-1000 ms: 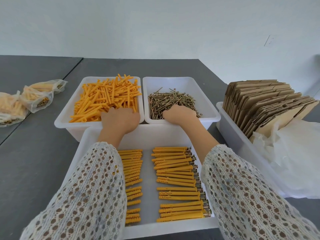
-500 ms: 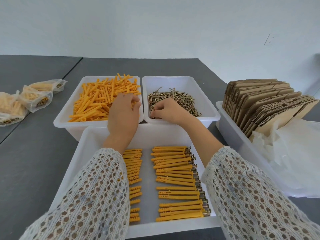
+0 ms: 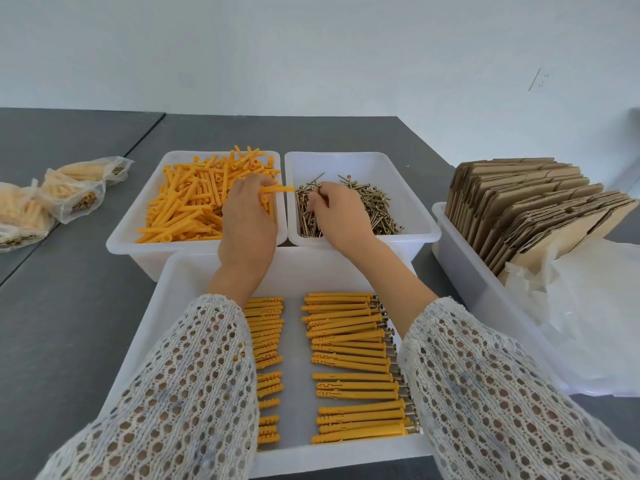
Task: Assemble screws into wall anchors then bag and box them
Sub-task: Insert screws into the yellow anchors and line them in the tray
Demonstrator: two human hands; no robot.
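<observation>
Fingers of the left hand (image 3: 247,216) are pinching one orange plastic wall anchor (image 3: 277,189); the right hand (image 3: 337,216) is pinching a brass screw (image 3: 319,188), risking a fumble into the far right white bin (image 3: 360,161).

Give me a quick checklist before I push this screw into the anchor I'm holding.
1. Anchor held by left hand, tip pointing toward the screws: ok.
2. Screw pinched by right hand: ok.
3. Screw tip lined up with the anchor's opening: not ok, they are apart.
4. Which end of the anchor is the open one: cannot tell.
5. Front tray has bare floor for the finished piece: ok.
</observation>
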